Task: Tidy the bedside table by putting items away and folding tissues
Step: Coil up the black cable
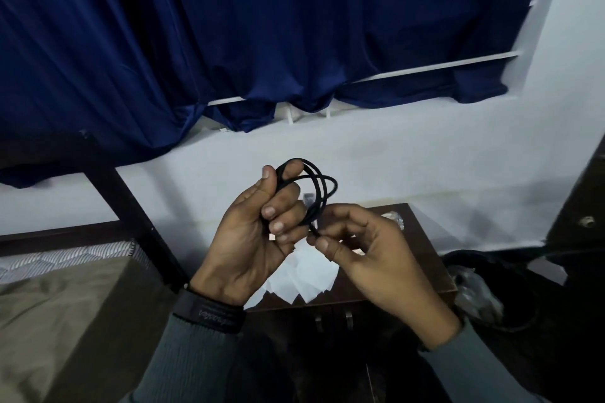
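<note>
A black cable (319, 181) is coiled into loops and held up above the bedside table (422, 258). My left hand (258, 235) grips the bundle of loops in its closed fingers. My right hand (366, 255) pinches the cable's loose end just below the coil, between thumb and forefinger. A small plug end (308, 198) shows inside the loops. White tissues (302, 278) lie spread on the dark wooden table top, partly hidden by both hands. A crumpled clear wrapper (394, 217) sits at the table's back right corner.
A bed (49, 298) with a dark frame stands to the left. A black bin (484, 291) with crumpled plastic stands right of the table. Blue curtains (229, 26) hang over the white wall behind. The table front has two metal handles (334, 319).
</note>
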### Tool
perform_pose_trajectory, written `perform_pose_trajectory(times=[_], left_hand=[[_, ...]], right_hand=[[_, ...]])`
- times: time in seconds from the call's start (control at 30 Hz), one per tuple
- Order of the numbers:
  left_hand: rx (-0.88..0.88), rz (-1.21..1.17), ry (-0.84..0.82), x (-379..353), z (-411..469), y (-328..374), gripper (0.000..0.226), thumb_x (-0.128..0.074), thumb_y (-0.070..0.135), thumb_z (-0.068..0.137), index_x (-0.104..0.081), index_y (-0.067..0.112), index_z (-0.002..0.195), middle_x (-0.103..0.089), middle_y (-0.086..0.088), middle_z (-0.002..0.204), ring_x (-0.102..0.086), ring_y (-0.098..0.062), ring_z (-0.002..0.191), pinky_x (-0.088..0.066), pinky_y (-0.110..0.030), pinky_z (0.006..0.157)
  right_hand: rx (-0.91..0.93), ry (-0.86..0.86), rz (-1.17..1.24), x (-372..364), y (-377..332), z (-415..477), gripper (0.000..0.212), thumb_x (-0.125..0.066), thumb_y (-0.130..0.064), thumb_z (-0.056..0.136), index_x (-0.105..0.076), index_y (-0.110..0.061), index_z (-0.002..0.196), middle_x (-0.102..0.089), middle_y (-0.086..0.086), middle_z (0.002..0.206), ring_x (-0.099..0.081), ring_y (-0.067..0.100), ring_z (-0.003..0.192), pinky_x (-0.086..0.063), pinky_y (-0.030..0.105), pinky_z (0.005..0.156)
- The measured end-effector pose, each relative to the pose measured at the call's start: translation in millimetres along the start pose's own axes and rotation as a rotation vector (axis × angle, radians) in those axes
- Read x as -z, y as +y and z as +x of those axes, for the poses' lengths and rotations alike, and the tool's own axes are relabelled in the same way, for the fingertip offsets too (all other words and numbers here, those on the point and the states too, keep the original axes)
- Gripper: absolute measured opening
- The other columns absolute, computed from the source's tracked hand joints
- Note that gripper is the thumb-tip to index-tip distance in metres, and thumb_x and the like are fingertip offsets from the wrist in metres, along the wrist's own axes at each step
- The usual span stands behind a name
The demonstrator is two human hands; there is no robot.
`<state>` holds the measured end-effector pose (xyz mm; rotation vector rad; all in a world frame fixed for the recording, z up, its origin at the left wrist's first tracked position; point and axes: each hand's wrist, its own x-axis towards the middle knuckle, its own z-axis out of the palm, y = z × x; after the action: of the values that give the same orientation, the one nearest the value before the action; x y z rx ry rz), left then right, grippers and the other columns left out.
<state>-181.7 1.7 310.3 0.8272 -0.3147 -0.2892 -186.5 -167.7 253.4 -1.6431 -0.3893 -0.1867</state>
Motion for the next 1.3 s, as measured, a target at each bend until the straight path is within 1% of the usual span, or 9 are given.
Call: perform_pose_trajectory(times=[0.2, 0.4, 0.5, 0.63, 0.77, 0.9, 1.07, 1.2, 1.3], left_hand=[[-0.027, 0.017, 0.038, -4.7, 0.9, -2.8, 0.044, -0.037, 0.035, 0.107, -0.075, 0.017, 0.096, -0.035, 0.010, 0.054, -0.027, -0.002, 0.045, -0.016, -0.020, 0.048], [0.034, -0.028, 0.029, -14.0, 1.4, -3.6, 0.045, -0.036, 0.035, 0.107, -0.073, 0.014, 0.094, -0.033, 0.009, 0.052, -0.018, -0.005, 0.046, -0.017, -0.018, 0.044], [0.032, 0.056, 0.054, -18.1, 1.3, -4.0, 0.042, -0.041, 0.036, 0.106, -0.073, 0.013, 0.091, -0.032, 0.007, 0.053, -0.030, -0.003, 0.041, -0.020, -0.016, 0.039], [0.001, 0.376, 0.131, -17.0, -3.1, 0.6, 0.030, -0.052, 0.032, 0.099, -0.073, 0.012, 0.098, -0.057, -0.005, 0.071, -0.057, -0.009, 0.056, -0.038, -0.017, 0.040], [-0.024, 0.688, 0.289, -9.0, -10.7, -0.1, 0.024, -0.067, 0.020, 0.092, -0.077, 0.016, 0.113, -0.074, -0.009, 0.089, -0.070, -0.013, 0.066, -0.051, -0.020, 0.051], [-0.003, 0.670, 0.422, -3.6, -15.1, -0.4, 0.025, -0.073, 0.028, 0.081, -0.081, 0.012, 0.099, -0.074, -0.013, 0.083, -0.072, -0.019, 0.068, -0.061, -0.027, 0.060], [0.101, 0.558, 0.338, -12.0, -26.3, 10.4, 0.031, -0.066, 0.016, 0.092, -0.073, 0.015, 0.122, -0.079, -0.016, 0.107, -0.078, -0.027, 0.095, -0.064, -0.030, 0.071], [0.106, 0.418, 0.285, -29.0, -24.8, 3.9, 0.053, -0.072, 0.010, 0.079, -0.065, 0.017, 0.131, -0.079, -0.016, 0.108, -0.079, -0.019, 0.083, -0.060, -0.021, 0.063], [-0.116, 0.428, 0.426, -38.2, -16.1, -11.6, 0.072, -0.081, 0.008, 0.068, -0.056, 0.019, 0.135, -0.080, -0.014, 0.096, -0.077, -0.017, 0.072, -0.059, -0.021, 0.061]], right_hand=[[-0.166, -0.117, -0.160, 5.4, 4.2, -15.7, 0.029, -0.059, 0.001, 0.097, -0.072, -0.025, 0.098, -0.078, -0.010, 0.090, -0.070, 0.014, 0.086, -0.057, 0.044, 0.093], [-0.141, -0.098, 0.344, 1.2, -14.3, -8.0, 0.029, -0.063, -0.033, 0.100, -0.073, -0.009, 0.113, -0.070, 0.025, 0.115, -0.065, 0.039, 0.120, -0.050, 0.052, 0.108], [-0.027, -0.012, 0.363, -4.8, -22.7, -1.7, 0.040, -0.073, -0.038, 0.092, -0.073, 0.001, 0.099, -0.072, 0.032, 0.098, -0.067, 0.055, 0.102, -0.052, 0.065, 0.098], [-0.020, 0.117, 0.385, -1.9, -32.0, 4.2, 0.015, -0.063, -0.008, 0.098, -0.077, -0.008, 0.095, -0.076, 0.004, 0.077, -0.076, 0.021, 0.071, -0.064, 0.037, 0.069], [0.033, 0.231, 0.297, 16.6, -38.3, 9.5, 0.020, -0.068, -0.006, 0.096, -0.079, -0.023, 0.095, -0.074, 0.003, 0.077, -0.076, 0.020, 0.071, -0.062, 0.028, 0.060], [0.075, 0.226, 0.150, 25.1, -38.1, 12.3, 0.024, -0.070, -0.008, 0.096, -0.079, -0.030, 0.094, -0.072, 0.014, 0.096, -0.077, 0.025, 0.070, -0.064, 0.033, 0.061], [0.148, 0.266, -0.063, 25.7, -32.4, 14.1, 0.026, -0.069, -0.013, 0.097, -0.079, -0.037, 0.102, -0.054, 0.001, 0.080, -0.070, 0.017, 0.063, -0.064, 0.030, 0.064], [0.220, 0.312, -0.255, 18.9, -27.0, 12.3, 0.020, -0.068, -0.020, 0.098, -0.078, -0.033, 0.109, -0.048, -0.007, 0.074, -0.059, 0.012, 0.061, -0.050, 0.020, 0.060], [0.210, 0.315, -0.172, 11.5, -23.6, 11.8, 0.020, -0.067, -0.020, 0.099, -0.078, -0.033, 0.109, -0.050, -0.005, 0.076, -0.067, 0.010, 0.065, -0.054, 0.023, 0.065]])
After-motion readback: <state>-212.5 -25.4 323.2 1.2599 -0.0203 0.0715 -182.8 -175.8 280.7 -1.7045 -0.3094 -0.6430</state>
